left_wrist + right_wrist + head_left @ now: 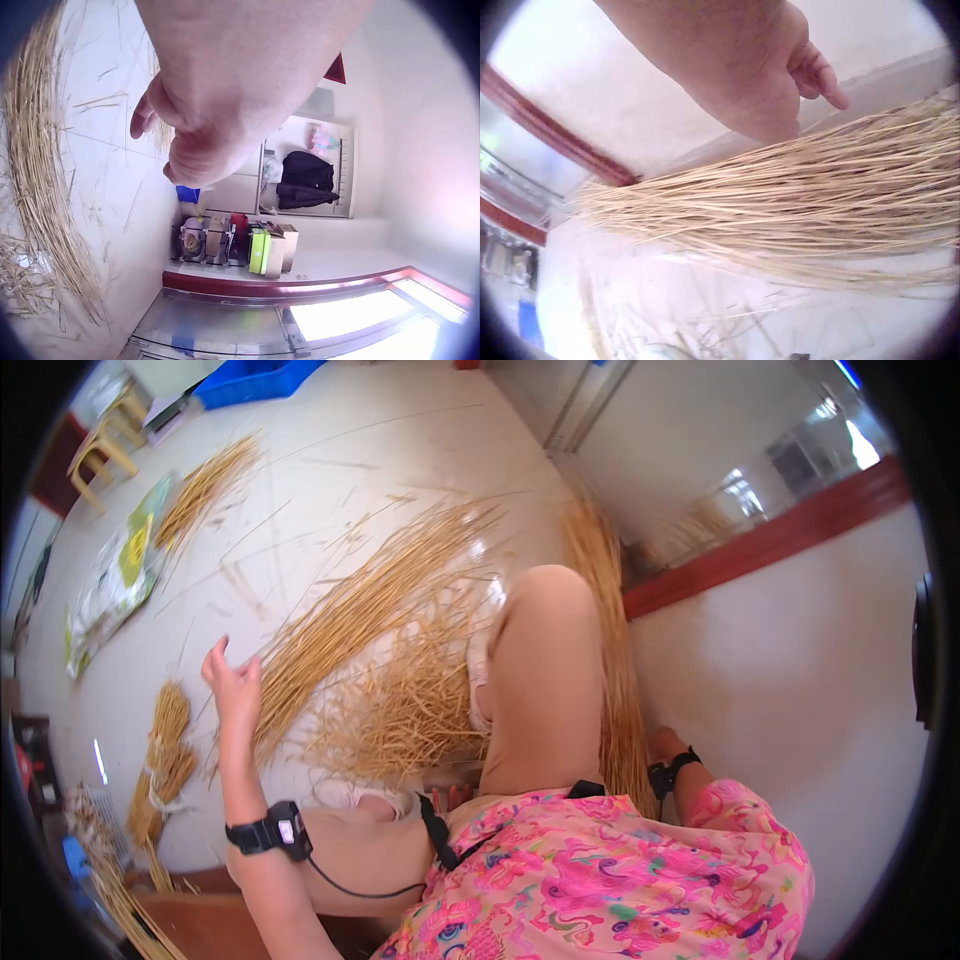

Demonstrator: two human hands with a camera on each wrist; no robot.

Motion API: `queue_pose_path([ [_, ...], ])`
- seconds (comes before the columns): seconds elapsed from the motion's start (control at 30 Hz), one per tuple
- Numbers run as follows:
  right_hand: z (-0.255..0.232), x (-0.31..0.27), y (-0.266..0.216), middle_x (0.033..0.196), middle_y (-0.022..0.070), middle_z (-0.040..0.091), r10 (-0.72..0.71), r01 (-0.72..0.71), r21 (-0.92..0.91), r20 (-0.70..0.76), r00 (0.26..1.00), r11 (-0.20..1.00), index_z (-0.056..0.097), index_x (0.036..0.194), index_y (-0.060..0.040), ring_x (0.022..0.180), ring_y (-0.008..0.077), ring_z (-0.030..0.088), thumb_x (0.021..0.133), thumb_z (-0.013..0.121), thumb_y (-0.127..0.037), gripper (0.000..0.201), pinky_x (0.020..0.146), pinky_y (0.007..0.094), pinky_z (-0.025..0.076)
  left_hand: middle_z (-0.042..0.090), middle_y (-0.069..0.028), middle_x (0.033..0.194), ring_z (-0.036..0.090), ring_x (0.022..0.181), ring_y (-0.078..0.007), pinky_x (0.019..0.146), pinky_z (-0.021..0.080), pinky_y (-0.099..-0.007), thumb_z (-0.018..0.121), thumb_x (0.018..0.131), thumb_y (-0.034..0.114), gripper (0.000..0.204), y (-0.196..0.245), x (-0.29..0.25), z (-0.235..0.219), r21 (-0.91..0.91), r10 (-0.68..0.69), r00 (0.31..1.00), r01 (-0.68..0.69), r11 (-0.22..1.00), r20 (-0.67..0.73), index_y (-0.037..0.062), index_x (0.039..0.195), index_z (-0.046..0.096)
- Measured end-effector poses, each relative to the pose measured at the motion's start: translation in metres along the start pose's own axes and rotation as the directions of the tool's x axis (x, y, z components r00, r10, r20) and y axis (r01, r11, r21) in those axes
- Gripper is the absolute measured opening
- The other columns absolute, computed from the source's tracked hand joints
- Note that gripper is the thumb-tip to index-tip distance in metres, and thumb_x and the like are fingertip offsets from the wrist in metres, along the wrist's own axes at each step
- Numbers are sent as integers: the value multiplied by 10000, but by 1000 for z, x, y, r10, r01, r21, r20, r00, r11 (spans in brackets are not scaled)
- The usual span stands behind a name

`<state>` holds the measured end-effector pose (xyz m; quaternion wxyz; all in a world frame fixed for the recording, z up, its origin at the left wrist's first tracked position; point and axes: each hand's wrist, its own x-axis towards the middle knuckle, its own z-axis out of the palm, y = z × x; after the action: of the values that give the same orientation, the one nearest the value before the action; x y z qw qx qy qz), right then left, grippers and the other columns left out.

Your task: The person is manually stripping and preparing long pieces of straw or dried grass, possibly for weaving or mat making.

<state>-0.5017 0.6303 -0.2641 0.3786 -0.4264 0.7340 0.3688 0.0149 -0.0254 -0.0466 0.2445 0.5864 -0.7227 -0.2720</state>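
Observation:
Over the floor, my left hand (235, 685) is raised beside the lower left end of a long loose straw bundle (350, 605), its fingers apart and slightly bent. The left wrist view shows that hand (176, 135) with nothing visible between thumb and fingers. My right hand (668, 745) is low by the wall, at the edge of a second long straw bundle (610, 660). In the right wrist view this hand (795, 82) hangs just above the stalks (780, 195), fingers loosely bent and partly hidden; whether it touches them I cannot tell. Short broken straw (420, 705) lies heaped between the bundles.
Tied straw (160, 760) lies at the left, with a plastic sack (115, 585) and more straw (205, 490) farther up. A blue tray (255, 382) and a wooden stool (105, 450) stand at the back. The wall with red trim (760, 540) runs along the right.

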Motion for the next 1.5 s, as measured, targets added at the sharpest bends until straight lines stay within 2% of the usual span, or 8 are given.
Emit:
queue_pose_path([
  [0.13,-169,-18,-27,932,251,628,443,-172,485,-525,727,857,648,881,19,883,401,608,846,515,-172,235,778,463,484,263,-209,1326,577,927,-243,851,483,-324,617,821,155,589,5,2,-10,-4,-10,999,10,1000,-42,32,1329,344],
  [0.23,-360,-108,-101,645,20,563,547,575,784,-595,588,234,559,929,-44,494,84,484,922,508,-229,191,445,240,399,266,-201,1318,575,932,-241,852,483,-328,618,827,177,575,6,4,-18,-47,-31,996,27,999,-84,33,1320,360],
  [0.33,-471,-198,-189,600,-33,478,284,784,583,-730,621,-215,568,920,-60,427,23,372,930,510,-216,167,367,182,233,262,-200,1320,576,943,-246,854,483,-332,621,833,198,571,11,3,-26,-95,-28,994,18,995,-109,35,1319,368],
  [0.47,-534,-188,-315,679,-18,522,-78,689,593,-778,623,-416,567,965,-42,489,32,426,914,542,-190,159,406,156,293,245,-212,1335,576,956,-251,854,482,-332,620,847,201,533,15,1,-38,-79,-8,992,-2,997,-123,56,1307,394],
  [0.67,-506,-2,-500,828,92,649,-173,620,783,-606,776,38,586,1024,6,624,160,614,864,572,-178,244,544,289,483,198,-219,1397,544,1034,-299,835,487,-346,623,846,196,485,20,-9,-59,27,-15,990,19,999,-139,73,1275,435],
  [0.83,-462,135,-510,822,98,637,-42,285,908,-286,957,308,584,1028,29,585,145,598,875,578,-172,252,478,255,466,187,-233,1408,527,1078,-381,866,466,-389,608,844,154,465,15,-16,-70,110,10,985,9,994,-172,44,1259,429],
  [1.23,-469,214,-476,693,101,620,23,163,945,-163,986,-283,580,885,15,519,165,562,888,585,-206,222,416,264,415,180,-218,1426,486,1105,-383,921,423,-411,622,814,59,480,8,-12,-70,127,-3,994,17,992,-107,57,1257,437],
  [1.5,-493,221,-483,681,98,605,-5,121,918,-133,991,-379,553,804,-14,545,154,545,873,531,-101,113,436,244,430,187,-220,1424,497,1090,-368,913,430,-412,627,817,66,476,7,-8,-68,91,-41,995,49,995,-91,46,1253,437],
])
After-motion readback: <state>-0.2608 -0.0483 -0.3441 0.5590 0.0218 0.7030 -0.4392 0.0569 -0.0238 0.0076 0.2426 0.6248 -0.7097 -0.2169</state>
